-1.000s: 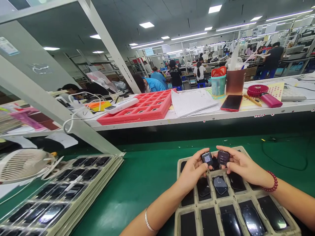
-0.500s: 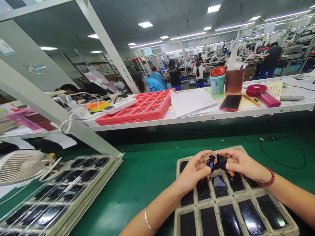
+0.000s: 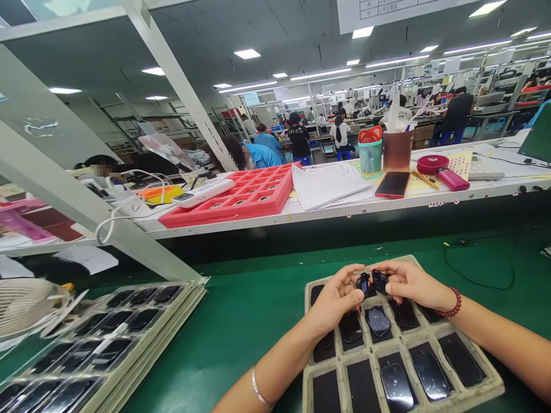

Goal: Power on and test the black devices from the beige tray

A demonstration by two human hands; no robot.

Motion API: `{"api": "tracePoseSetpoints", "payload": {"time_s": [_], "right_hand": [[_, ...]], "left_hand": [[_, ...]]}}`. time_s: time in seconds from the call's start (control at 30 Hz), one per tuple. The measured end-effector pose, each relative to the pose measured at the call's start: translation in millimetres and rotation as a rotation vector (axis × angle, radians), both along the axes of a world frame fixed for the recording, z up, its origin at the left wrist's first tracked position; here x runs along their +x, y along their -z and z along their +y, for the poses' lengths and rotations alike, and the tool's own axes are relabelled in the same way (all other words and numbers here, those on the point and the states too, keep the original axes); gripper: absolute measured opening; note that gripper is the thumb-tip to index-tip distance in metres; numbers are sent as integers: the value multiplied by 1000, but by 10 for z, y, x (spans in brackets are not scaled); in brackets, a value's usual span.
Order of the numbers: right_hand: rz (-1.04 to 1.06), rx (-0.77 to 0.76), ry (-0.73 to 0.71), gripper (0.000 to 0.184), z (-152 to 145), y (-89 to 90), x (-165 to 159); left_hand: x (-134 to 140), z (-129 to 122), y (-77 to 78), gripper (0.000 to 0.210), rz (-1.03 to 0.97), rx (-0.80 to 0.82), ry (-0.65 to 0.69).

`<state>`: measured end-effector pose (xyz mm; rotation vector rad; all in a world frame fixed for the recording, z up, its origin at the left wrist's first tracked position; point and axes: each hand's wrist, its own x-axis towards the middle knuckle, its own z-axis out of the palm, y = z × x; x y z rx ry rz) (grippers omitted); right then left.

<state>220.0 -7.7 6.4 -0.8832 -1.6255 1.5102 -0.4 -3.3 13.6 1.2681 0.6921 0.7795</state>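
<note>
The left hand point(image 3: 340, 292) is pinching a small dark device point(image 3: 363, 284) between thumb and fingers, and the right hand point(image 3: 407, 282) is pinching a dark block point(image 3: 379, 282) just beside it; whether the two pieces are touching cannot be told. Both are hovering over the far edge of a pale tray point(image 3: 306, 381), which is resting on the green bench point(image 3: 241, 321). A rounded dark unit point(image 3: 379, 321) is lying in a compartment nearer the tray's middle. Stacked trays point(image 3: 172, 330) are standing toward the bench's left edge.
</note>
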Motion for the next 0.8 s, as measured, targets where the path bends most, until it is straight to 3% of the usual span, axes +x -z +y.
{"api": "tracePoseSetpoints", "payload": {"time_s": [0.47,0.6,0.8], "right_hand": [[126,-68,182,47,57,149,11],[128,-92,230,53,49,135,-14],[111,-105,224,48,-10,75,-41]], "left_hand": [[7,15,97,48,24,146,-49],[6,24,128,47,10,136,-65],[21,33,127,37,28,140,-84]]}}
